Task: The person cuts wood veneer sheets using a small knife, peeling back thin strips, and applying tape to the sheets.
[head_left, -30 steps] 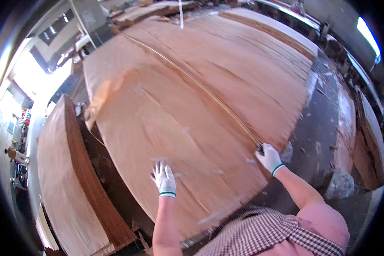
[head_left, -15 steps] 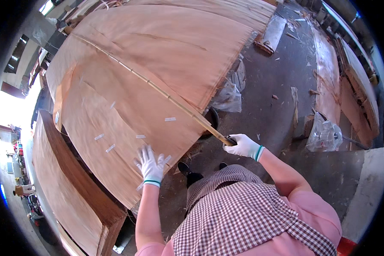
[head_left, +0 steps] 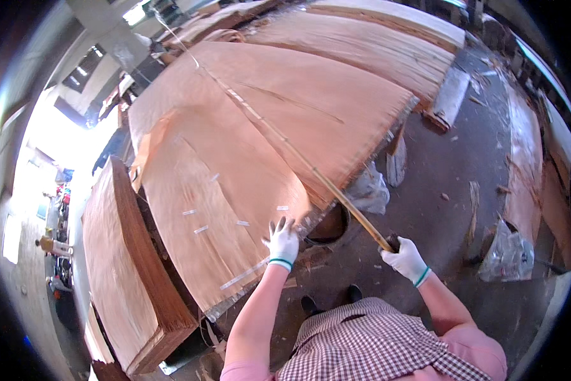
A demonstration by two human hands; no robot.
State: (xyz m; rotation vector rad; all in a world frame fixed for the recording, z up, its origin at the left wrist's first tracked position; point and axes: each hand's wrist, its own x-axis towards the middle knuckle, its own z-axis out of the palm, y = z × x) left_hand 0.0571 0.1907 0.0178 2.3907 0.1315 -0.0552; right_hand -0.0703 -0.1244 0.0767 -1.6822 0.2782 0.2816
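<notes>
My right hand [head_left: 405,259], in a white glove with a green cuff, is closed around the dark-wrapped end of a long bamboo pole [head_left: 344,200]. The pole runs away from me across a stack of wide reddish wood veneer sheets [head_left: 311,89]. On the top veneer sheet [head_left: 203,190] my gloved left hand [head_left: 282,243] rests at the near right edge, its fingers spread. Short white tape strips [head_left: 242,223] lie scattered there, and a longer tape strip [head_left: 244,274] runs beside the left hand. Near the pole, the sheet's edge bulges upward.
A thick veneer stack [head_left: 123,254] stands at the left, and another stack [head_left: 374,47] lies at the far side. A round dark bucket [head_left: 329,227] sits below the sheet's edge. Plastic bags [head_left: 369,190] and veneer scraps lie on the dark floor [head_left: 425,171].
My view has shifted, so the stack appears farther right and lower. My left hand has moved along the sheet toward its right edge. The sheet's edge near the pole now bulges up.
</notes>
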